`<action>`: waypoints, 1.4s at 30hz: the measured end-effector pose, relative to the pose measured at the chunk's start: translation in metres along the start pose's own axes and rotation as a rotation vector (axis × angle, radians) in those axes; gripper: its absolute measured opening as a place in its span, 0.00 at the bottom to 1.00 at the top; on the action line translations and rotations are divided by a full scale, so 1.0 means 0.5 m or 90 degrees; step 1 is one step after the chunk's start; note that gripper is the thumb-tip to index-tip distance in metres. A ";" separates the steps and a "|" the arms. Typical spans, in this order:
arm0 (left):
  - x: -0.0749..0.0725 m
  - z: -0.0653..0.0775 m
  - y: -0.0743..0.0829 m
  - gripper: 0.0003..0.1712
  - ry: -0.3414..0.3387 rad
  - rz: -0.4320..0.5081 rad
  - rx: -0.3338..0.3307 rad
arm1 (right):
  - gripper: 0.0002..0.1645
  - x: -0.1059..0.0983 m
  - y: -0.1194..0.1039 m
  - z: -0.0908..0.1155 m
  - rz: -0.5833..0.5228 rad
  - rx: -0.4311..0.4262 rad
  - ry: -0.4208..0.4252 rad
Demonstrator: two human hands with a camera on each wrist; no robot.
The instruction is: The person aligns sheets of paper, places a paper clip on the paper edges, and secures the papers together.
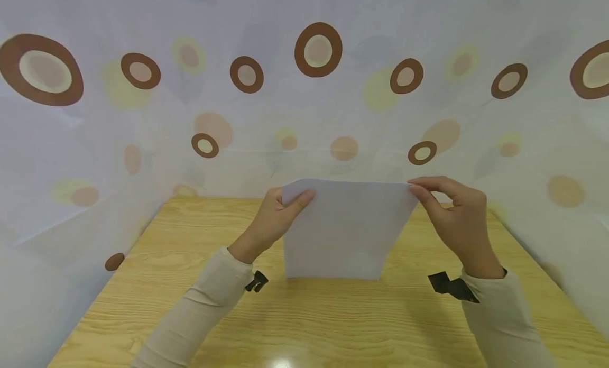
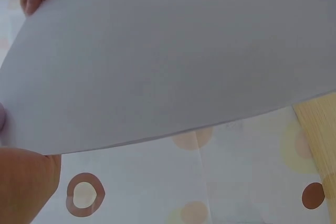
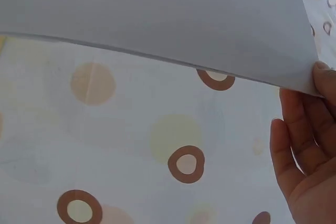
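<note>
A plain white sheet of paper (image 1: 347,230), perhaps several sheets together, hangs between both hands above the wooden table. My left hand (image 1: 273,220) grips its upper left corner, thumb on the near face and fingers hidden behind. At the upper right corner, my right hand (image 1: 459,220) pinches the paper between thumb and fingertips. In the right wrist view the fingers of the right hand (image 3: 310,145) bend behind that corner. The left wrist view shows the paper (image 2: 173,61) bowed across most of the picture, with part of the left hand (image 2: 26,182) at the lower left edge.
The wood-grain table (image 1: 333,325) spreads beneath the hands. White sheeting (image 1: 295,109) with brown, yellow and peach circles rises behind the table and along both sides. Black straps (image 1: 257,281) show at the cuffs of the light sleeves (image 1: 200,304).
</note>
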State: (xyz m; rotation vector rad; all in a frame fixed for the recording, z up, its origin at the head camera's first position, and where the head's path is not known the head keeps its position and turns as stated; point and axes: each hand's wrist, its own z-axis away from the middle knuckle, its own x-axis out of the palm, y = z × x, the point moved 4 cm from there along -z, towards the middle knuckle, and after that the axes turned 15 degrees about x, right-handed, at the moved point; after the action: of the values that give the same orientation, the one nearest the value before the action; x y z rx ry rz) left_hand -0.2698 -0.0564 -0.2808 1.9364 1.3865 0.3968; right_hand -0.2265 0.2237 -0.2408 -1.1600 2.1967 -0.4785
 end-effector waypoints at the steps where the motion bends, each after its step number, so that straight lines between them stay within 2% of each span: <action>1: 0.001 0.000 0.000 0.20 -0.002 0.001 0.001 | 0.10 -0.003 0.008 0.002 -0.027 0.034 -0.004; 4: 0.002 -0.001 0.000 0.18 0.002 0.004 0.006 | 0.07 -0.002 0.033 0.012 -0.177 0.155 -0.043; 6: 0.002 -0.001 0.000 0.17 0.004 0.009 0.008 | 0.07 0.009 0.047 0.022 -0.306 0.238 -0.069; 8: 0.002 0.000 -0.003 0.17 0.007 0.014 0.006 | 0.08 0.026 0.057 0.033 -0.416 0.298 -0.093; 12: 0.005 0.006 -0.011 0.13 -0.005 0.006 -0.033 | 0.11 0.068 0.067 0.056 -0.486 0.355 -0.153; 16: 0.007 0.010 -0.018 0.09 -0.016 -0.024 -0.059 | 0.12 0.093 0.066 0.062 -0.492 0.355 -0.197; 18: 0.004 0.009 -0.018 0.12 -0.004 -0.048 -0.056 | 0.12 0.095 0.059 0.056 -0.482 0.333 -0.205; 22: -0.003 0.006 -0.016 0.14 0.019 -0.057 -0.043 | 0.10 0.090 0.049 0.041 -0.451 0.298 -0.198; 25: -0.003 0.008 -0.020 0.15 0.021 -0.046 -0.040 | 0.09 0.092 0.053 0.043 -0.443 0.314 -0.188; 30: 0.004 0.025 -0.044 0.17 -0.007 -0.044 -0.100 | 0.09 0.111 0.083 0.071 -0.408 0.392 -0.221; 32: 0.008 0.030 -0.052 0.17 -0.020 -0.046 -0.104 | 0.09 0.117 0.096 0.083 -0.387 0.412 -0.228; 37: 0.011 0.033 -0.063 0.18 -0.034 -0.059 -0.089 | 0.09 0.123 0.109 0.093 -0.361 0.410 -0.221; 42: -0.001 0.027 -0.064 0.20 -0.048 -0.052 -0.118 | 0.10 0.124 0.109 0.089 -0.362 0.396 -0.237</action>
State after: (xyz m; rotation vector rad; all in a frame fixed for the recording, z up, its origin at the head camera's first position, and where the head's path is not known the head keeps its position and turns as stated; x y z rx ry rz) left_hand -0.2841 -0.0563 -0.3124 1.7219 1.3275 0.3941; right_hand -0.2578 0.2007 -0.3260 -1.3559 1.2421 -1.0021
